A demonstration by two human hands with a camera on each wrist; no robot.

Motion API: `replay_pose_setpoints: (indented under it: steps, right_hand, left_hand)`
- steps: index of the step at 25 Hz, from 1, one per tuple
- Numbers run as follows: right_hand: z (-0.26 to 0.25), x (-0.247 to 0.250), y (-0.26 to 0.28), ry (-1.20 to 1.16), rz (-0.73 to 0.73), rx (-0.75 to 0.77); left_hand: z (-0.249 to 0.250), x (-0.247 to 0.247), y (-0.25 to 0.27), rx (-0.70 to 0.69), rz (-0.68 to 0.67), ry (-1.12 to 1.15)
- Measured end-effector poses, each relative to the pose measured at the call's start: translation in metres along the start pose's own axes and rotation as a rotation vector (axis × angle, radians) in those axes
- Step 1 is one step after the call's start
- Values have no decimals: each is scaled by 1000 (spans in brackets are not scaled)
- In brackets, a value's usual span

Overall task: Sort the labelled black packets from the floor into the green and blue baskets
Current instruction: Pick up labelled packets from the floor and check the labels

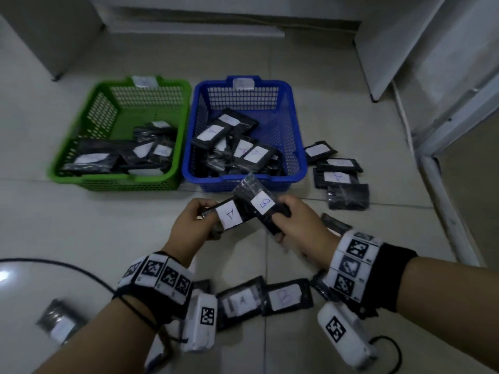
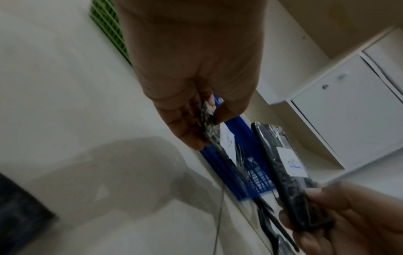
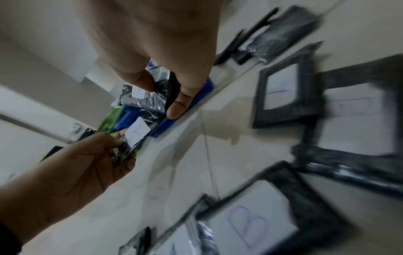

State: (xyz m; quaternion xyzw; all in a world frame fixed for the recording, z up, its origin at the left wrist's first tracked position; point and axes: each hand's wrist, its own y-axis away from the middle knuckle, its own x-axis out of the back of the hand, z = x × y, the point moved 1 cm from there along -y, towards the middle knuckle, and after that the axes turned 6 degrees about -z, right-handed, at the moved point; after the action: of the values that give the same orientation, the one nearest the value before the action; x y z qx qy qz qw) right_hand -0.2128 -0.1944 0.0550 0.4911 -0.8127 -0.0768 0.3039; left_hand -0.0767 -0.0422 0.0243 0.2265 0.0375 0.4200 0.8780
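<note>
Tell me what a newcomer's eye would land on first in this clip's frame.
First, the two hands at centre: the left hand pinches a black packet labelled A and the right hand grips one labelled B, the two crossing just in front of the baskets. Behind them sit the green basket and, to its right, the blue basket, side by side, both holding packets. More labelled packets lie on the floor right of the blue basket.

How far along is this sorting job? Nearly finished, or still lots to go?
Roughly midway. Done: both the green basket and the blue basket already hold piles of packets. In hand: the left hand holds a packet labelled A, the right hand one labelled B. Left: several packets lie right of the blue basket and more near the wrists.
</note>
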Motion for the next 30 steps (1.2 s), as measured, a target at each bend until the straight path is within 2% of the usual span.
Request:
replay_pose_setpoints:
  steps: [4, 6, 10, 14, 17, 21, 24, 27, 30]
  right_hand:
    - [-74, -41, -50, 98, -40, 253]
    - [-106, -63, -83, 163, -69, 332]
    - [-140, -102, -135, 231, -52, 321]
    - [-143, -116, -155, 306, -47, 321]
    - [-127, -94, -143, 239, -81, 341]
    - [-75, -33, -103, 284, 211, 459]
    - [-20, 14, -78, 496, 367, 422]
    - [14, 35, -70, 562, 369, 454]
    - [34, 45, -60, 611, 300, 555]
  left_hand:
    - [-6, 66, 10, -26, 142, 106]
    - [-10, 94, 15, -41, 203, 142]
    - [-8, 129, 21, -71, 271, 201]
    - [5, 134, 14, -132, 303, 263]
    - [18, 121, 1, -187, 335, 312]
    - [36, 74, -29, -219, 255, 355]
    - [48, 22, -51, -235, 125, 346]
    - [56, -7, -68, -240, 134, 295]
    - [53, -27, -83, -225, 165, 137]
